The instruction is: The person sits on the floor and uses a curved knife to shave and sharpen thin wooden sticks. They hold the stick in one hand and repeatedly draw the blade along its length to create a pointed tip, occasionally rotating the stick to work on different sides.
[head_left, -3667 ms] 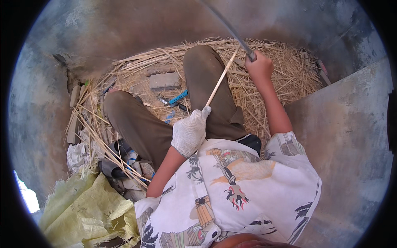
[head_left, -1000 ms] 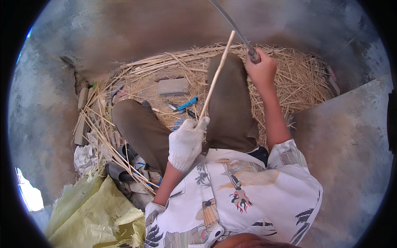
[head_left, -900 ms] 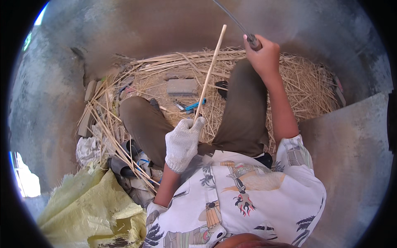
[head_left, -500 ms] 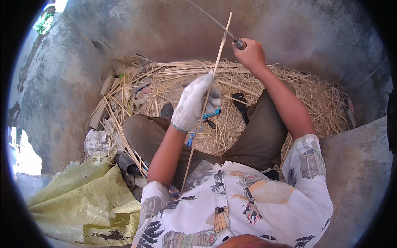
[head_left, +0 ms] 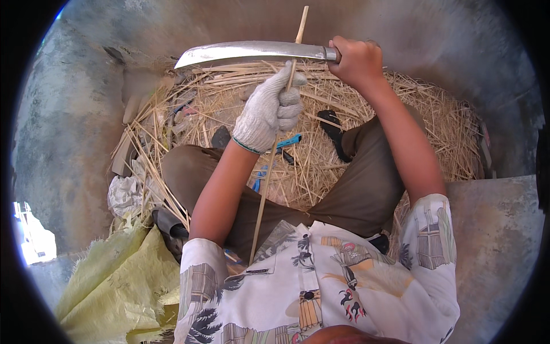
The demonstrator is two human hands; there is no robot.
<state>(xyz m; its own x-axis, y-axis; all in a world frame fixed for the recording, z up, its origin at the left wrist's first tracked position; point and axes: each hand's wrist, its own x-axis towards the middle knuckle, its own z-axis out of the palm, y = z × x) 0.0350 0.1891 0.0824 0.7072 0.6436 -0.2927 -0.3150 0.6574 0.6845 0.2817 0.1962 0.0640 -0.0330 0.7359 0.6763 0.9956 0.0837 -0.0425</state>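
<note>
My left hand (head_left: 264, 112), in a white knitted glove, is closed round a long thin bamboo strip (head_left: 262, 200). The strip runs from my shirt front up past the glove to the top of the view. Bare, my right hand (head_left: 360, 63) grips the handle of a machete (head_left: 246, 51). Its broad, slightly curved blade lies crosswise over the strip just above my gloved fingers, with the tip pointing left. Whether the edge bites into the strip, I cannot tell.
Straw-like shavings (head_left: 217, 126) cover the floor between and beyond my bent legs. A blue-handled tool (head_left: 289, 141) lies there. Left of me are a yellow-green woven sack (head_left: 117, 281) and a crumpled whitish bag (head_left: 124, 194). A grey-brown wall (head_left: 447, 51) curves round the far side.
The machete has swung down from pointing up and away to lying across the bamboo strip, its flat side now visible. My left hand has shifted slightly farther away with the strip.
</note>
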